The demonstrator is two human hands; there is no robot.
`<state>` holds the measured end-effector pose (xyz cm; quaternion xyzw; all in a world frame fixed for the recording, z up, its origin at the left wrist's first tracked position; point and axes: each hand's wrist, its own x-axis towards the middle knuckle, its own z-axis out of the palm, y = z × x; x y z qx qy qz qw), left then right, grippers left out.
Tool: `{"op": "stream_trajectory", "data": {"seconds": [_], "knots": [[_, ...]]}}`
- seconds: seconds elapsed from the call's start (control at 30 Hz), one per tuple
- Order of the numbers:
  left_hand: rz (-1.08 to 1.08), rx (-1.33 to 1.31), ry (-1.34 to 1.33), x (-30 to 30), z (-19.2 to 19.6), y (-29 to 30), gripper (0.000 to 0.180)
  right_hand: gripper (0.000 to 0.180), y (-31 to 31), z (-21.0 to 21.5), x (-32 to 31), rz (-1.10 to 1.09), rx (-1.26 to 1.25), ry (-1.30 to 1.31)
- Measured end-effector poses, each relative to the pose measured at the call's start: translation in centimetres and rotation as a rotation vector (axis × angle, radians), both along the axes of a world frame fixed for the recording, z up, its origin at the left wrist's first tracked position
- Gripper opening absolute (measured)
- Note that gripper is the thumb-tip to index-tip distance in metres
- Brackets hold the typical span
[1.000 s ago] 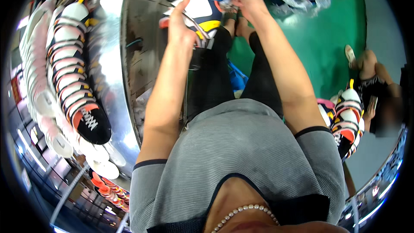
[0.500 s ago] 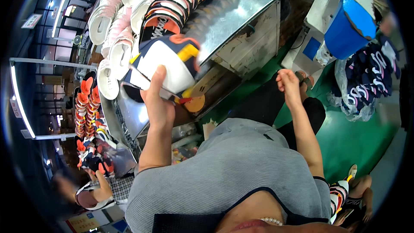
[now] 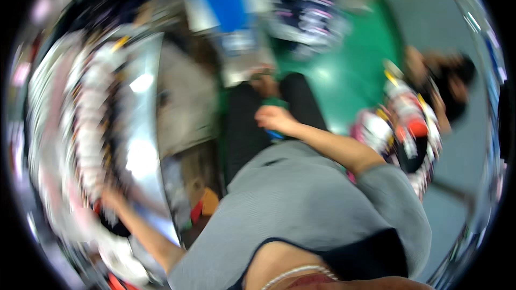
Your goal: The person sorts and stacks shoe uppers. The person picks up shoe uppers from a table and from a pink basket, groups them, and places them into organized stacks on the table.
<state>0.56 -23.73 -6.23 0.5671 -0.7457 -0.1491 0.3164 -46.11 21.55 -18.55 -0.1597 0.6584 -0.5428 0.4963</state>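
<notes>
1. Grey short-sleeved shirt [image 3: 301, 193] filled the near view; we saw a white bead necklace [image 3: 298, 272] at the neckline.
2. Our right hand [image 3: 273, 119] hung over the black trousers [image 3: 243, 129]; fingers curled in, narrow.
3. Our left hand [image 3: 112, 198] was out to the left, at the near end of a row of nested shoe uppers [image 3: 92, 129]. Blur there: we couldn't tell if the fingers were wide, narrow or gripping.
4. We had that row lying lengthwise on a shiny metal bench [image 3: 144, 147], black upper [image 3: 114, 223] at its near end, just beside the left hand. Pale row [image 3: 48, 123] ran along its outer side.
5. Below the bench edge we saw an orange piece [image 3: 209, 202] beside a red one [image 3: 196, 212].
6. Right of our right elbow: shoe stack [image 3: 406, 110], orange and black at the near end.
7. Farther out, we had green floor [image 3: 371, 48], a blue container [image 3: 226, 5], a clear bag [image 3: 338, 32] with dark pieces, and another person [image 3: 459, 88] near the stack.
</notes>
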Motion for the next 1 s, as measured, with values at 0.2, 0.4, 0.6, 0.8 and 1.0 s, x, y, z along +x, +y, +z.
{"op": "stream_trajectory", "data": {"seconds": [0.2,0.4,0.6,0.8,1.0], "knots": [[-0.002,-0.217,0.373,-5.4,2.6,3.8,0.042,0.017,-4.8,4.7,1.4,0.363,-0.039,0.38],[-0.559,-0.306,0.336,-19.1,7.1,20.0,0.042,0.027,-2.1,10.4,-6.6,0.588,0.072,0.694],[-1.2,0.64,0.447,-37.1,7.6,32.8,0.033,0.093,17.8,26.0,-16.7,0.574,0.491,1.214],[-1.539,0.896,0.252,-45.6,6.4,39.3,0.03,0.148,37.6,19.9,-19.7,0.338,1.172,0.936],[-1.49,1.055,0.212,-45.4,3.7,39.6,0.029,0.082,40.1,16.8,-20.2,0.015,0.615,0.907]]}}
